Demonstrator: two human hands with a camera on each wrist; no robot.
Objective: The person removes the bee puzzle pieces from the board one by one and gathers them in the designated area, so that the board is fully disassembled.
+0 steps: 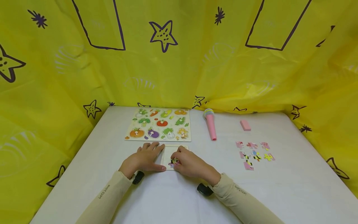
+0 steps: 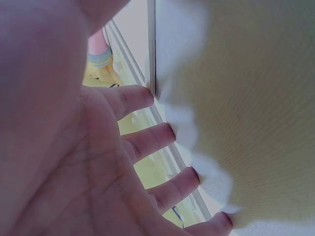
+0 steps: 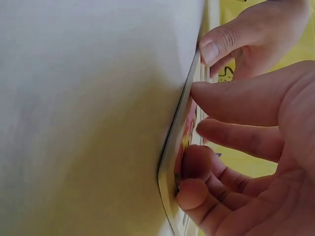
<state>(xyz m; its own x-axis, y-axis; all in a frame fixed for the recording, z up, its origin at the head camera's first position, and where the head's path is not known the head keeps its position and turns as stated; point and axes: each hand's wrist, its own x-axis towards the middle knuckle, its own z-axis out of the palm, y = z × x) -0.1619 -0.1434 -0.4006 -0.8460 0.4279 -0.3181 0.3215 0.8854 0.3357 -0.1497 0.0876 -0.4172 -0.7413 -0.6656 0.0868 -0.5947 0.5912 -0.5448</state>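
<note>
A small pale puzzle frame point(image 1: 169, 152) lies on the table between the two hands. My left hand point(image 1: 146, 157) rests on its left side, fingers spread and straight, thumb at the near left corner; the left wrist view shows those fingers point(image 2: 152, 140) extended along its edge. With curled fingers and thumb, my right hand point(image 1: 190, 161) holds a colourful puzzle piece point(image 1: 175, 162) down in the lower part of the frame. Seen from the right wrist, the fingertips point(image 3: 193, 193) touch the pieces, and the thumb lies by the rim. The hand partly hides the pieces.
A vegetable peg board point(image 1: 156, 139) lies behind the frame. To its right are a pink microphone point(image 1: 211, 127) and a pink block point(image 1: 245, 125). Several loose puzzle pieces point(image 1: 252, 145) lie spread on the right. A yellow patterned curtain point(image 1: 179, 77) hangs around the white table point(image 1: 293, 186).
</note>
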